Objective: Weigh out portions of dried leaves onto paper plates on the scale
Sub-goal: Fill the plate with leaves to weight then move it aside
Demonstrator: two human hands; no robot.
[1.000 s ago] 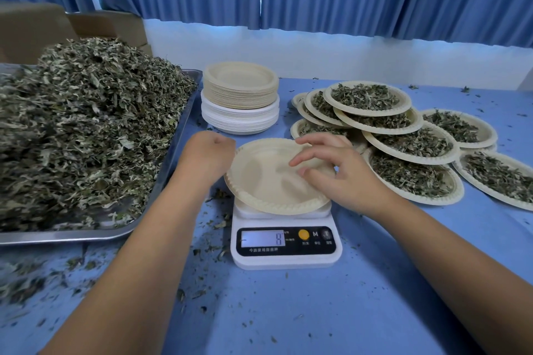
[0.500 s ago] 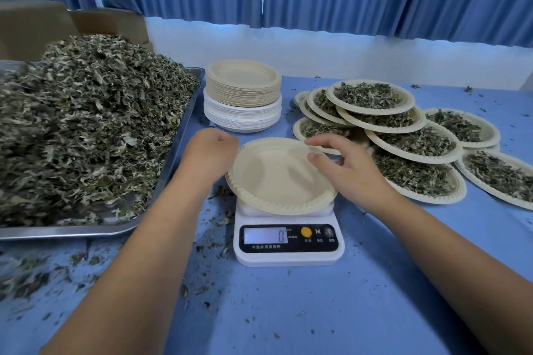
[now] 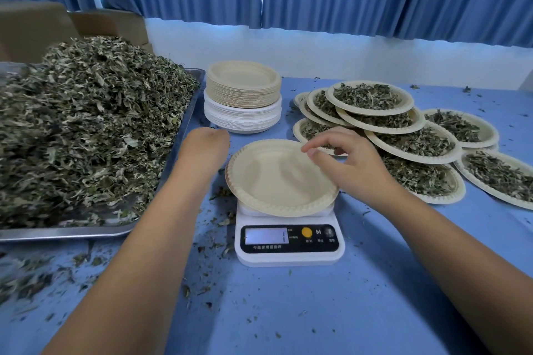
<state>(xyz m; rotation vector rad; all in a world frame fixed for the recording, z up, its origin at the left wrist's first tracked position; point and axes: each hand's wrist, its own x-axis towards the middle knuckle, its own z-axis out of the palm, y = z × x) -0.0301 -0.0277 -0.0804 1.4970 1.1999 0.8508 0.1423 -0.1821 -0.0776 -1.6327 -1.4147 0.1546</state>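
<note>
An empty beige paper plate [image 3: 274, 181] lies on the white digital scale [image 3: 288, 248] at the table's middle. My right hand [image 3: 357, 170] hovers over the plate's right rim, fingers loosely bent and holding nothing. My left hand [image 3: 206, 148] is just left of the plate and apart from it, near the tray's corner. Its fingers point down behind the back of the hand and are hidden. A big heap of dried leaves [image 3: 86, 124] fills the metal tray [image 3: 57, 232] on the left.
A stack of unused paper plates [image 3: 243, 95] stands behind the scale. Several plates filled with leaves [image 3: 372, 98] overlap at the right. Leaf crumbs litter the blue table [image 3: 288, 311]. Cardboard boxes [image 3: 34, 29] stand behind the tray, and blue curtains hang at the back.
My right hand has lifted off the plate's inside and drawn back to its right rim. My left hand has left the plate's left rim and moved slightly left and away.
</note>
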